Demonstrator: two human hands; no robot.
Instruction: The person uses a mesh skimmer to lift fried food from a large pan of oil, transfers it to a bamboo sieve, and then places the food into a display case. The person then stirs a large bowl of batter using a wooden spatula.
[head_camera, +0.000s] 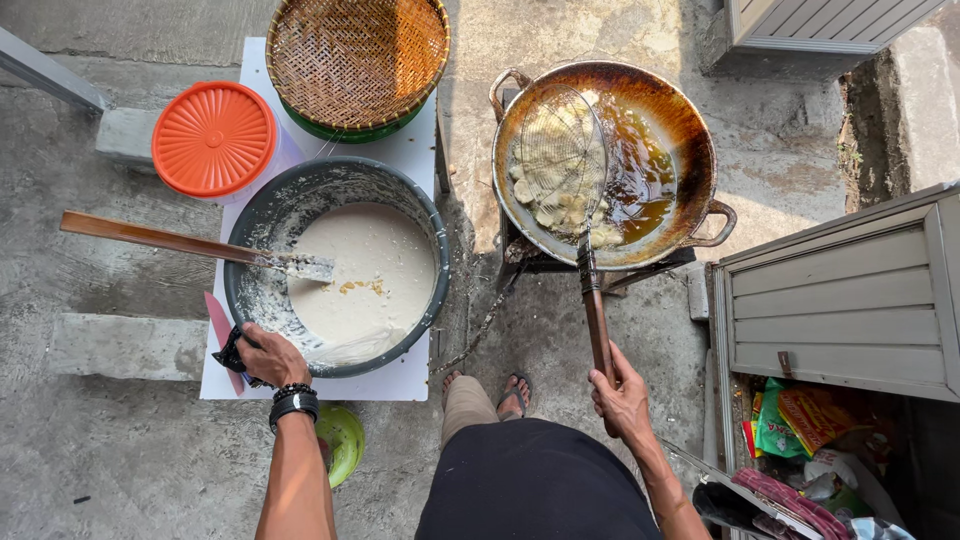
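My right hand (624, 397) grips the wooden handle of a wire skimmer (562, 160), whose round mesh rests over pale frying pieces in a wok (690, 130) of hot oil. My left hand (268, 356) holds a dark cloth against the near rim of a grey basin (262, 215) of white batter. A flat wooden paddle (180, 241) lies across the basin's left rim with its coated tip in the batter.
An orange-lidded tub (214, 138) and a woven bamboo basket (357, 58) stand on the white board (405, 378) behind the basin. A green bowl (344, 438) sits on the concrete by my left arm. A grey louvred cabinet (845, 300) with packets stands at right.
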